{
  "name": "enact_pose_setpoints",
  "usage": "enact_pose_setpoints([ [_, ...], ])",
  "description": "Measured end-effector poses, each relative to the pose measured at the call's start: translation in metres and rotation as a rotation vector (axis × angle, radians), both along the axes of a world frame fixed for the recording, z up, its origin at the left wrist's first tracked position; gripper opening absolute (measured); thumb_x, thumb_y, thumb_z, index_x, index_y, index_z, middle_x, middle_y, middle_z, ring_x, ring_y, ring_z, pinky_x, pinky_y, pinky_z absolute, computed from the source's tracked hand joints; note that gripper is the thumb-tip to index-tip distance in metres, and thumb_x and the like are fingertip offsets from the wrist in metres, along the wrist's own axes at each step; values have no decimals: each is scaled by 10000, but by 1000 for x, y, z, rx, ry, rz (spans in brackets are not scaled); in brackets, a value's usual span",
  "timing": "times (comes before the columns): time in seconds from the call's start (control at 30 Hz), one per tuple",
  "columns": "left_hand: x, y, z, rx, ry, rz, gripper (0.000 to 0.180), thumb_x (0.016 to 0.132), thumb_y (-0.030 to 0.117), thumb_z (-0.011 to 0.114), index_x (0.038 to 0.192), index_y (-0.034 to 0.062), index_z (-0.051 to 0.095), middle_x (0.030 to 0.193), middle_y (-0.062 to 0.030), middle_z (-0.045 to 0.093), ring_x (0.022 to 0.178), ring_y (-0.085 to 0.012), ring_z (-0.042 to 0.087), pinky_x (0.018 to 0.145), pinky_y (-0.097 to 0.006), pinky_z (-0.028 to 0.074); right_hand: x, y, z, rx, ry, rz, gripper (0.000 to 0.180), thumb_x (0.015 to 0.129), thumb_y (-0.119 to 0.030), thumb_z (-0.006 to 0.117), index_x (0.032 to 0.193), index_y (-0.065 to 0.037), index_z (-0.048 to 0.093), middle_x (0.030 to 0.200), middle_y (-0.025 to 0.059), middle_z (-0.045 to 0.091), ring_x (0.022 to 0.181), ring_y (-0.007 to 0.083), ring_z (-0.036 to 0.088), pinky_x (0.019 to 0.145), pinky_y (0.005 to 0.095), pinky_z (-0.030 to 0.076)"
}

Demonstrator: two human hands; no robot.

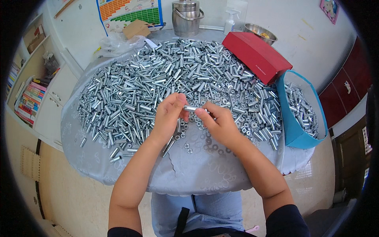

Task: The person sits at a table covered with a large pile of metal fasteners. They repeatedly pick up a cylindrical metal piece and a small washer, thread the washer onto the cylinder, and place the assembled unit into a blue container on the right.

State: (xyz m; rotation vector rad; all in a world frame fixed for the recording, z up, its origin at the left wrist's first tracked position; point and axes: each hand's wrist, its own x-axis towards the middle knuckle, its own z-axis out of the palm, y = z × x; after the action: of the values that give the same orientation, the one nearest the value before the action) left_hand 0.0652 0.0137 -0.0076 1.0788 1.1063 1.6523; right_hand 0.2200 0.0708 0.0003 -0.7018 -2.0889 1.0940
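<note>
Between my two hands, above the near middle of the table, is a shiny metal sleeve [190, 108], lying roughly level. My left hand [171, 112] pinches its left end between thumb and fingers. At the other end, my right hand [216, 120] has its thumb and curled fingers closed on it; whether a bolt or nut sits in that end is hidden. Beneath and beyond the hands spreads a broad heap of metal sleeves and bolts [130, 87]. Nuts and washers [246, 124] lie mostly to the right of my hands, and a few loose nuts [188, 148] rest near my left wrist.
A silver-grey cloth [189, 173] covers the round table. On the right stand a blue bin [296, 128] holding more metal parts and a red box [256, 55]. Along the back are a steel pail [186, 19], a spray bottle [229, 21], a metal bowl [272, 37] and plastic bags [122, 44].
</note>
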Motion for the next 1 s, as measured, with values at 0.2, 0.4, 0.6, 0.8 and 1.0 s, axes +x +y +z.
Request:
enact_pose_setpoints([
  [0.2, 5, -1, -3, -93, 165, 17, 455, 890, 460, 444, 657, 72, 488, 566, 25, 418, 501, -62, 387, 460, -207, 307, 0, -3, 0, 8, -8, 27, 330, 851, -308, 562, 730, -2, 531, 547, 116, 490, 477, 201, 463, 471, 315, 371],
  [0.4, 3, -2, 0, -221, 157, -55, 494, 898, 461, 416, 566, 95, 418, 490, 38, 329, 442, -63, 316, 420, -228, 262, 0, -3, -3, 124, -10, 43, 309, 851, -298, 557, 770, 0, 533, 597, 135, 519, 522, 240, 506, 497, 330, 392],
  [0.6, 6, -3, 4, -281, 116, -30, 478, 893, 430, 441, 544, 106, 401, 471, 40, 309, 419, -63, 291, 407, -232, 250, 4, -5, 2, 158, 9, 111, 264, 874, -263, 513, 801, -10, 534, 664, 148, 533, 577, 271, 529, 530, 342, 407],
  [0.8, 6, 0, -3, -197, 131, -5, 514, 900, 415, 442, 493, 104, 396, 445, 37, 353, 394, -60, 303, 389, -236, 241, 3, -4, 3, 242, -1, 75, 259, 886, -241, 483, 779, -9, 522, 678, 164, 533, 615, 337, 535, 546, 375, 412],
  [1.0, 7, 1, -6, -144, 179, 84, 539, 909, 366, 449, 457, 81, 378, 433, 41, 361, 410, -50, 288, 395, -256, 229, 1, -4, -1, -29, -6, 91, 298, 900, -248, 467, 742, 2, 496, 582, 155, 468, 520, 263, 471, 520, 344, 394],
])
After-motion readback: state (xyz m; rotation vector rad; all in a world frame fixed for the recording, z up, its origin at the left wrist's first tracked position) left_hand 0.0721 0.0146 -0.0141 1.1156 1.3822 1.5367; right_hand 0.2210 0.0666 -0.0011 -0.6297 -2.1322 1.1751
